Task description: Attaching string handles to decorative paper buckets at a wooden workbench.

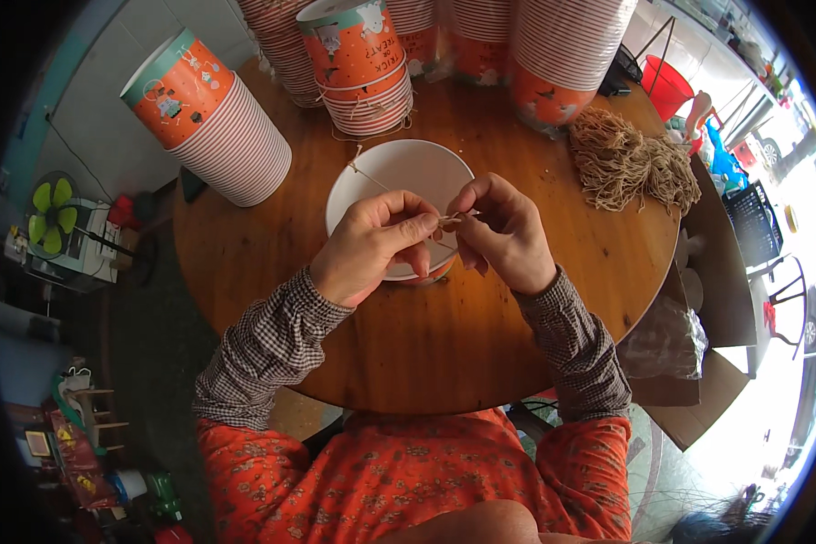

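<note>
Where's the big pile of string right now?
In the head view, the string pile lies on the right side of the table, beside the bagged cups, farther out than the right hand.

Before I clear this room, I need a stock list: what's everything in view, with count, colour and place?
Open tub: 1, white inside, centre of table
Twine piece: at least 1, beige, between the hands
Left stack: 1, orange, teal and white tubs, table's left
Middle stack: 1, same colours, behind the open tub
Back stacks: at least 4, orange and white, far edge
Twine bundle: 1, beige, table's right
Table: 1, brown
Fan: 1, green blades, far left
Bucket: 1, red, beyond table, right
Crate: 1, black, right
Edge clutter: uncountable, mixed colours, both sides
Sleeves: 2, checked, below hands
Left hand, right hand: 2, bare, over the tub
</note>
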Tool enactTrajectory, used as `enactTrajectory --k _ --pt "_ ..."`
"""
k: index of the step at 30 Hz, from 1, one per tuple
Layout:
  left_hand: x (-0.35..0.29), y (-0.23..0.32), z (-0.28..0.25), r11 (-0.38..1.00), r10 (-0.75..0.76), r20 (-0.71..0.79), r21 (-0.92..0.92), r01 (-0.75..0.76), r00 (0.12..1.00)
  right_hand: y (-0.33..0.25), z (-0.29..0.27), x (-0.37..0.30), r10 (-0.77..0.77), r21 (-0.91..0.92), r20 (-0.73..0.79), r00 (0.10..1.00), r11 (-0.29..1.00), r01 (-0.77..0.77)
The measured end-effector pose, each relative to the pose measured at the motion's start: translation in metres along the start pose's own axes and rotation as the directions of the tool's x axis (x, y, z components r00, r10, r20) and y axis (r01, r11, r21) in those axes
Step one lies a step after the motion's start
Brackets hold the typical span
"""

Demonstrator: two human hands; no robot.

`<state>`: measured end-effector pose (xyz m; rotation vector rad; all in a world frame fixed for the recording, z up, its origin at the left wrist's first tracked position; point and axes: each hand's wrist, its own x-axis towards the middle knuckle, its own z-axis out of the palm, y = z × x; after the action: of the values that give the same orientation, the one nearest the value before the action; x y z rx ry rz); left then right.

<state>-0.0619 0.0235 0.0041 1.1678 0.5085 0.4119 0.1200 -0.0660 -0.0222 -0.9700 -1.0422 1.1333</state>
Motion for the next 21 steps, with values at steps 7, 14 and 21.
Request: enactTrajectory --k 7,14,21 --pt "0.005 0.0013 -0.003 0.992 -0.075 0.017 -0.096 0.077 0.997 0.0027 0.0024 0.0 -0.067 0.035 0.051 0.996 0.997 0.065" --pt "0.0051 0.0058 -0.0022 0.99 -0.087 0.092 -0.099 0.096 0.992 0.0074 0.0 0.0008 -0.084 0.013 0.031 0.996 0.996 0.084" --pt "0.0075 0.0064 -0.001 0.988 -0.148 0.088 -0.03 0.151 0.985 0.0095 -0.0056 0.0007 -0.123 0.001 0.025 0.992 0.992 0.123"
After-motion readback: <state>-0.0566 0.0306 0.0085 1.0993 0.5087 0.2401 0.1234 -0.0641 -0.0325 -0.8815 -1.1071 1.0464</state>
